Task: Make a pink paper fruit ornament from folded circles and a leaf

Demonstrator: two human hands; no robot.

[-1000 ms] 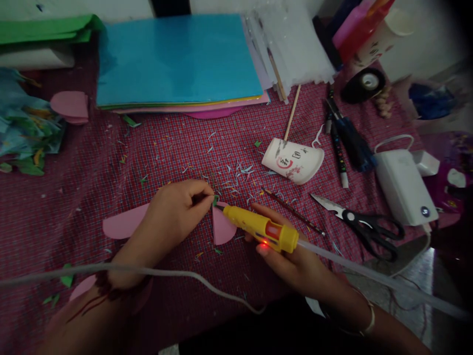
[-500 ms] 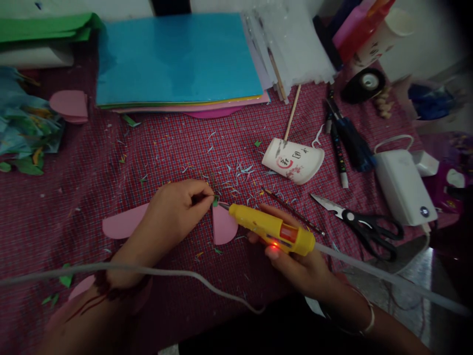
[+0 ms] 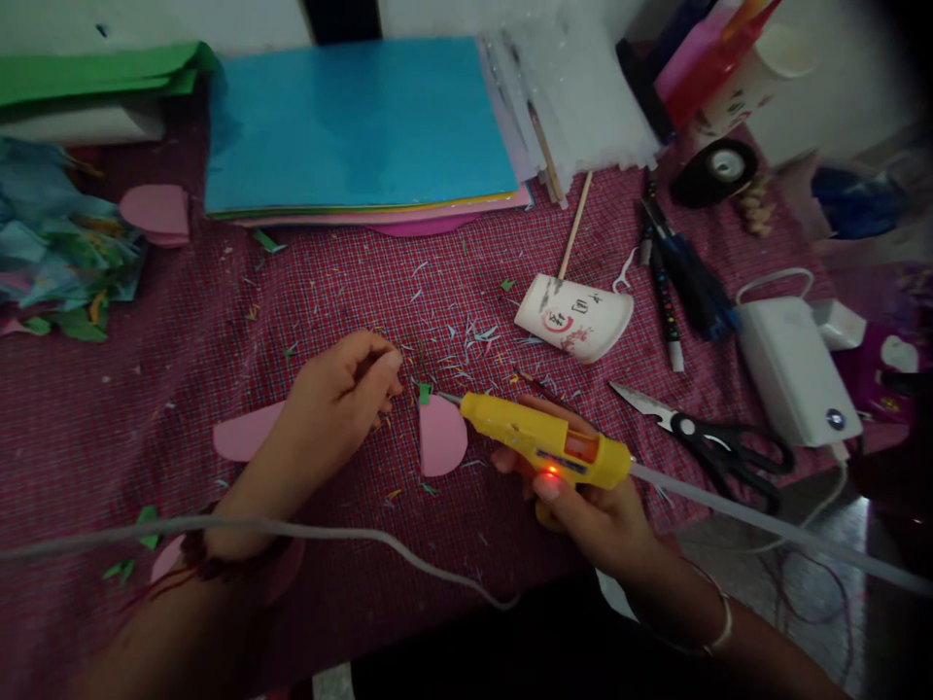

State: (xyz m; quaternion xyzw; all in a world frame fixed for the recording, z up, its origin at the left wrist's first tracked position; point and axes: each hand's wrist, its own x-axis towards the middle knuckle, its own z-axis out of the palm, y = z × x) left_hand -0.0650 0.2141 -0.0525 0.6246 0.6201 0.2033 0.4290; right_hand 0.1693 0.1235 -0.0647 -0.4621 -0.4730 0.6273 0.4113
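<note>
My right hand (image 3: 583, 506) is wrapped round a yellow hot glue gun (image 3: 543, 439) with a lit red light and a long glue stick in its back end. The gun's nozzle points left, close to a pink half-round paper piece (image 3: 442, 437) on the cloth. At that piece's upper corner sits a small green scrap (image 3: 424, 393). My left hand (image 3: 339, 408) hovers just left of it, its fingers curled together; whether anything is pinched in them is hidden. Under the left wrist lies a longer pink paper piece (image 3: 248, 434), partly covered.
Black-handled scissors (image 3: 700, 433) and a white box-like device (image 3: 794, 369) lie to the right. A paper cup (image 3: 575, 319) rests on its side. Blue sheets (image 3: 357, 126) are stacked at the back. A cable (image 3: 321, 533) crosses in front. Paper trimmings litter the checked cloth (image 3: 350, 262).
My left hand has moved left and up, off the green scrap, which stays at the pink piece's corner. The glue gun has shifted slightly right, away from it.
</note>
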